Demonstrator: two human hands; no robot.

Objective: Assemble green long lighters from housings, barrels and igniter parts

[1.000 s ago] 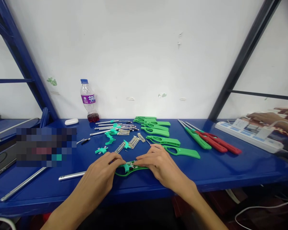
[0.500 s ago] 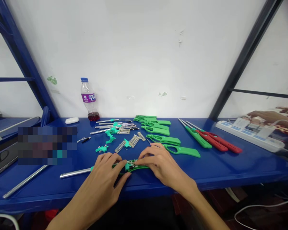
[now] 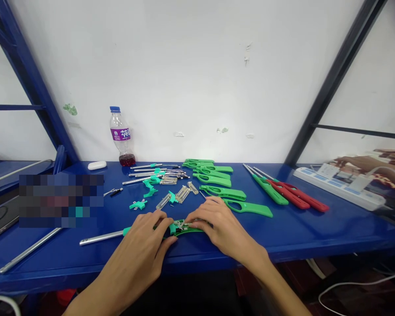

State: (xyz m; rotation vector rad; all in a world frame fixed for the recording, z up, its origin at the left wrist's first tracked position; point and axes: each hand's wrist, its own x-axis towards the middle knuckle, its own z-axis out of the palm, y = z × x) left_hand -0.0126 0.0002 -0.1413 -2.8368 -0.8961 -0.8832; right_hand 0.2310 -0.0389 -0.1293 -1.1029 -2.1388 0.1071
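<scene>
Low at the table's front edge lies an opened green stick lighter [image 3: 191, 230], its metal tube [image 3: 100, 238] pointing left and white wires [image 3: 181, 225] showing in its handle shell. My left hand [image 3: 148, 239] is closed around the middle of this lighter, thumb on the near side and fingers over the teal trigger part [image 3: 173, 228]. At the handle end, my right hand [image 3: 219, 224] is closed, with its fingertips pinched at the wires and shell. A thin shiny piece shows by those fingertips, partly hidden by them.
Behind my hands lie green handle shells [image 3: 213, 179], clear fuel tanks [image 3: 183, 194], teal triggers [image 3: 149, 188] and several metal tubes [image 3: 141, 179]. Finished-looking lighters [image 3: 289, 193] and a power strip [image 3: 340, 186] are at right. A drink bottle [image 3: 121, 138] stands by the wall.
Both hands stay at the lighter. My right fingers have shifted slightly, and a thin shiny piece now shows beside them. The whole view has moved a little.
</scene>
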